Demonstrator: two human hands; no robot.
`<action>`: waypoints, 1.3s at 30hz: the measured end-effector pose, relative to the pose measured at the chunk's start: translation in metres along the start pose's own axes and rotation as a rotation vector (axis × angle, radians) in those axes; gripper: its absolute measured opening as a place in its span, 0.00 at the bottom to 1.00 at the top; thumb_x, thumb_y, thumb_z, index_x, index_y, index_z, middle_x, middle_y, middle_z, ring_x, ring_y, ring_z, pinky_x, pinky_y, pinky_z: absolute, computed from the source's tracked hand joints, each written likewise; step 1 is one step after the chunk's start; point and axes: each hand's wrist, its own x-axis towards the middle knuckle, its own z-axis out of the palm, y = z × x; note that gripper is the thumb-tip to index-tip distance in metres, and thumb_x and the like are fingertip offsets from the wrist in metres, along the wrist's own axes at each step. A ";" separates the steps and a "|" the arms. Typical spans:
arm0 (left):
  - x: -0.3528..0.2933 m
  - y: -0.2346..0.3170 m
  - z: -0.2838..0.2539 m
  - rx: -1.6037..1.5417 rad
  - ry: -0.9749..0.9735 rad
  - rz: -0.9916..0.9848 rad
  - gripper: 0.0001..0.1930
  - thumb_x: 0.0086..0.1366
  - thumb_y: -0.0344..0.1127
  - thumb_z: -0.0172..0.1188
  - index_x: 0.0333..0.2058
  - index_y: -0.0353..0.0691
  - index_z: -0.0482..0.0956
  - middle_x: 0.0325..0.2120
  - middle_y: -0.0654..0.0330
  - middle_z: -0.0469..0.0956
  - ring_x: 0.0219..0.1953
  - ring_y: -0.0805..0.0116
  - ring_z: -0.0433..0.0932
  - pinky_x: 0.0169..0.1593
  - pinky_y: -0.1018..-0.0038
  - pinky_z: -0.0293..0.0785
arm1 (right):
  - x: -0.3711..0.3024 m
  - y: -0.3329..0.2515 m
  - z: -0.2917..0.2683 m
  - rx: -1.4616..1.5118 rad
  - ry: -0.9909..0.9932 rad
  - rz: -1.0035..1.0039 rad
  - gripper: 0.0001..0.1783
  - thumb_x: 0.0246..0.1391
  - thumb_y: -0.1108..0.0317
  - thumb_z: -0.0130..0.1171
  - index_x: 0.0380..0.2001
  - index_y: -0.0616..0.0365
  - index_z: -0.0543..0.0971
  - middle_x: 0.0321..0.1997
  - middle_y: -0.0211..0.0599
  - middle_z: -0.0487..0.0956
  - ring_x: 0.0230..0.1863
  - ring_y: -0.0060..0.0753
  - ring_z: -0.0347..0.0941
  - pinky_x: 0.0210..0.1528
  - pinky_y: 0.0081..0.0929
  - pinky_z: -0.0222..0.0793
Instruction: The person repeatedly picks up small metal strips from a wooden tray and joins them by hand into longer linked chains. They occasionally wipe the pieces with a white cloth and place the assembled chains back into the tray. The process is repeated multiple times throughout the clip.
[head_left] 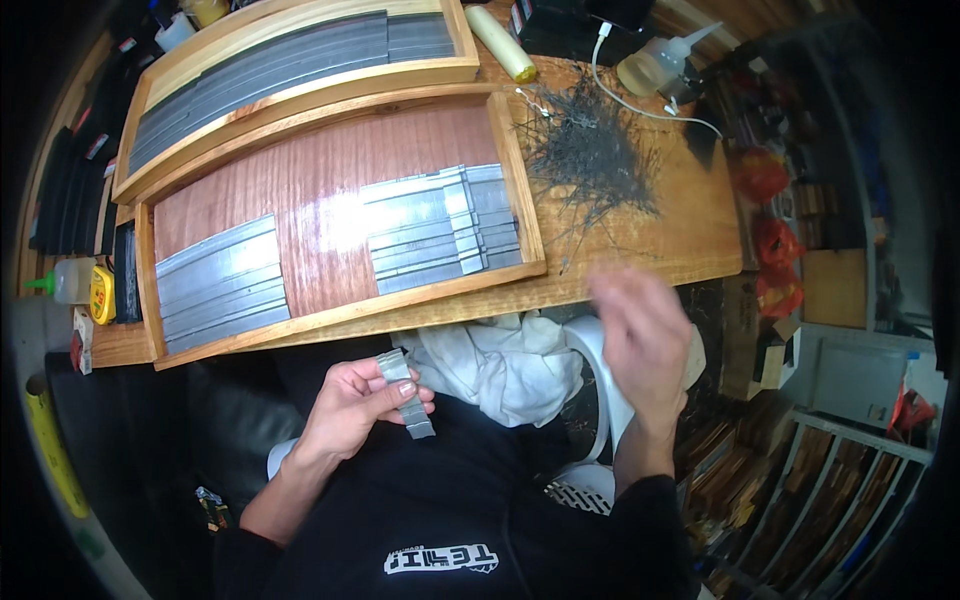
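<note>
- Over the lap, left hand: thumb and fingers pinched on a short stack of grey strips, ends sticking out above and below the grip.
- Right hand: raised near the bench front edge, fingers curled, motion-blurred. Can't tell if they hold anything.
- Hands well apart; white cloth bunched between them, below the bench edge.
- Front tray: wooden, low walls, set at an angle. Its front-left corner reaches the bench's front edge; the wood strip ahead of it widens rightward.
- Inside: left strip group and right strip group, bare reddish floor between and behind. A few pieces lie crosswise on the right group.
- Rear tray: just behind, mostly filled with longer grey strips.
- Dark wire pile: loose, ragged, stray ends close to the front tray's right wall. Bare wood between pile and the bench's right edge.
- Back right: pale yellow roll, squeeze bottle, white cable looping past the pile.
</note>
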 end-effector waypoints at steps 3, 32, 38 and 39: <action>-0.002 0.006 0.006 -0.038 0.013 -0.014 0.10 0.71 0.26 0.65 0.49 0.31 0.83 0.39 0.48 0.88 0.41 0.57 0.90 0.41 0.72 0.89 | 0.012 -0.025 0.009 0.060 0.000 0.201 0.16 0.56 0.76 0.69 0.49 0.60 0.83 0.45 0.41 0.84 0.40 0.36 0.82 0.41 0.31 0.79; 0.008 0.029 -0.001 0.081 0.008 -0.035 0.10 0.69 0.27 0.67 0.47 0.31 0.85 0.36 0.51 0.89 0.38 0.63 0.90 0.38 0.75 0.88 | -0.053 -0.067 0.106 1.176 -0.641 0.281 0.08 0.55 0.74 0.74 0.39 0.62 0.88 0.34 0.31 0.83 0.34 0.28 0.81 0.41 0.19 0.77; 0.009 0.032 0.000 0.107 -0.011 -0.004 0.09 0.70 0.28 0.67 0.46 0.32 0.86 0.37 0.53 0.89 0.38 0.65 0.90 0.37 0.78 0.86 | -0.022 -0.078 0.124 1.447 -0.492 0.897 0.14 0.69 0.70 0.63 0.53 0.68 0.82 0.33 0.27 0.80 0.32 0.12 0.74 0.34 0.14 0.69; 0.009 0.033 0.000 0.104 -0.025 0.008 0.09 0.70 0.28 0.67 0.47 0.32 0.86 0.37 0.53 0.89 0.38 0.65 0.90 0.37 0.79 0.86 | -0.023 -0.082 0.129 1.498 -0.478 0.962 0.13 0.68 0.72 0.63 0.52 0.68 0.83 0.31 0.29 0.81 0.28 0.12 0.73 0.30 0.14 0.70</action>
